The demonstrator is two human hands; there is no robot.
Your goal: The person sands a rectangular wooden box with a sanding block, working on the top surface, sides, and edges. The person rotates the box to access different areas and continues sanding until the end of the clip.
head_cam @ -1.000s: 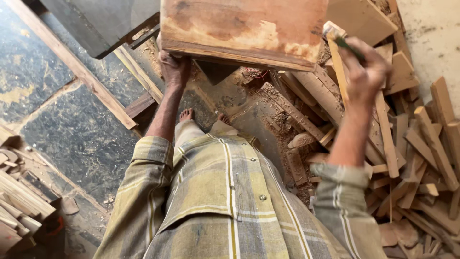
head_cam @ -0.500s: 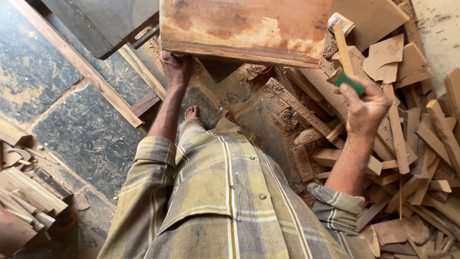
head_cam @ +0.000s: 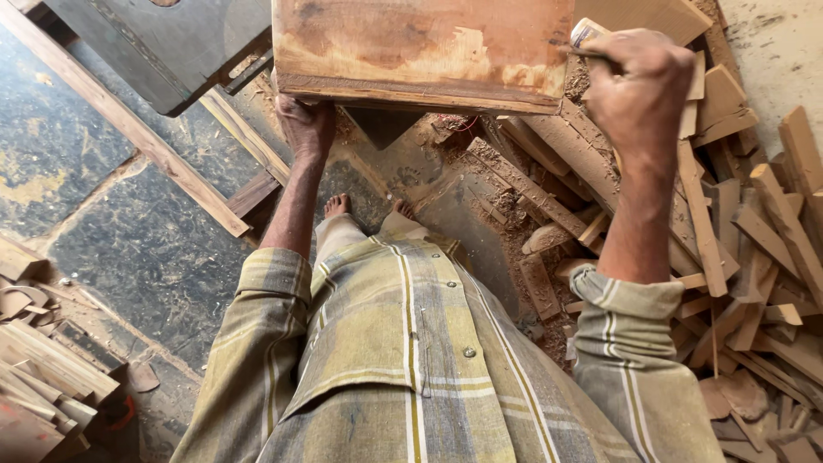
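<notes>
Two hands frame the top of my view, both up against a worn wooden board (head_cam: 424, 51) that fills the upper middle of the frame. My left hand (head_cam: 307, 124) sits under the board's lower left corner, fingers curled around the edge, so its grip is pressed onto the board. My right hand (head_cam: 639, 90) is at the upper right, at the board's right end, fingers folded tight around a small object (head_cam: 586, 33) whose pale tip pokes out toward the board's corner; I cannot tell what the object is, since the fist hides most of it.

Both sleeves are a yellow-green plaid shirt (head_cam: 403, 360) that covers the lower middle of the frame. Two bare feet (head_cam: 336, 206) show just below the board, standing on a dark stone floor (head_cam: 129, 231) dusted with sawdust.

At the right of the frame lies a heap of wood offcuts (head_cam: 754, 257), strips and wedges piled loosely, reaching up to the right hand. A long wooden batten (head_cam: 129, 120) runs diagonally across the upper left, beside a dark grey slab (head_cam: 163, 43). More pale strips (head_cam: 43, 377) are stacked at the lower left.
</notes>
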